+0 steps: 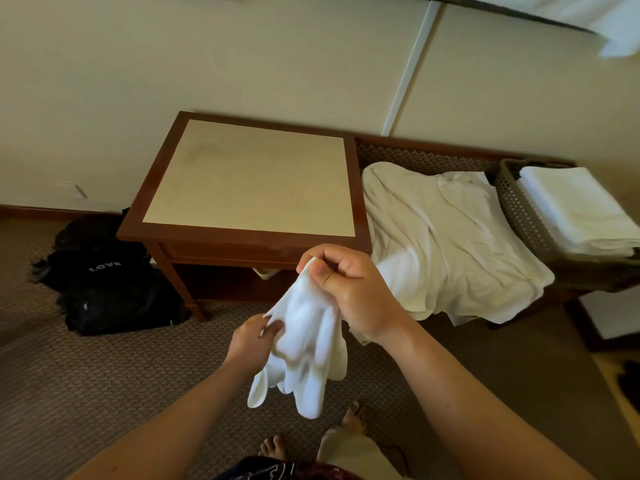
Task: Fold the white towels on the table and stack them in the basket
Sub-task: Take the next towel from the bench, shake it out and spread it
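- Two hands: the left [254, 336] and the right [349, 289].
- One small white towel [304, 344] held up.
- One loose white heap of towels [446, 237]; number unclear.
- One basket [519, 209].
- One folded stack [578, 209]; layers uncountable.
- One worktop [249, 178].
- One black bag [104, 275].
- Two bare feet [277, 445].

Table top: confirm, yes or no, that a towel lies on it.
No, the table top is bare; the small towel hangs in both hands in front of it.
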`<state>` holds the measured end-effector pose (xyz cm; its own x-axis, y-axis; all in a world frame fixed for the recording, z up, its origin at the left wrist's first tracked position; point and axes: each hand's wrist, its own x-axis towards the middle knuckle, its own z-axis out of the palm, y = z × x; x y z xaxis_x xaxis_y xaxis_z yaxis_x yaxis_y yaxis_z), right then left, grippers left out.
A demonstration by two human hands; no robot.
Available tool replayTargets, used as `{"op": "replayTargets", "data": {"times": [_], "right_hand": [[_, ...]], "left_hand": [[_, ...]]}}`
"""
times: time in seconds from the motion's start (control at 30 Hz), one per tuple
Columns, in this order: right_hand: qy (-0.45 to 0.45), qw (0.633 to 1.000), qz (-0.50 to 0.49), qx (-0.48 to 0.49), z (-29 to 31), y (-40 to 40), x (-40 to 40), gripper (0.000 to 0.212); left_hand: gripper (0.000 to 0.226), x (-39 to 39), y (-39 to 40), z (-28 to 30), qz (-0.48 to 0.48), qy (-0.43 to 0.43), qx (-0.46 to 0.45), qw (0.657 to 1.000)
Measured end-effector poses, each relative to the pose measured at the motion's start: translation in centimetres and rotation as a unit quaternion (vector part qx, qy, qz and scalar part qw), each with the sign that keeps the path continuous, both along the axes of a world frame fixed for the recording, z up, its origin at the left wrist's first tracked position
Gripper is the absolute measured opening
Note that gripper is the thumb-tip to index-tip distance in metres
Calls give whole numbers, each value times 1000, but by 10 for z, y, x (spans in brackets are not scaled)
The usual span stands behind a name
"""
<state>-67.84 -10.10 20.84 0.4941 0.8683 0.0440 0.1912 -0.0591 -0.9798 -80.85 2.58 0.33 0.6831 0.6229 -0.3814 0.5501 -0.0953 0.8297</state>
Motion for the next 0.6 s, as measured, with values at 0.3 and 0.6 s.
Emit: {"op": "replayTargets", "data": {"times": [0.3,0.6], "right_hand": [[-80,979,-185,-35,-7,-8,40,20],[-287,900,141,-295,-62,12,26,84]], "left_hand": [[23,-20,57,13,-13,108,111,988],[25,29,31,106,-282,-149,274,907]]}}
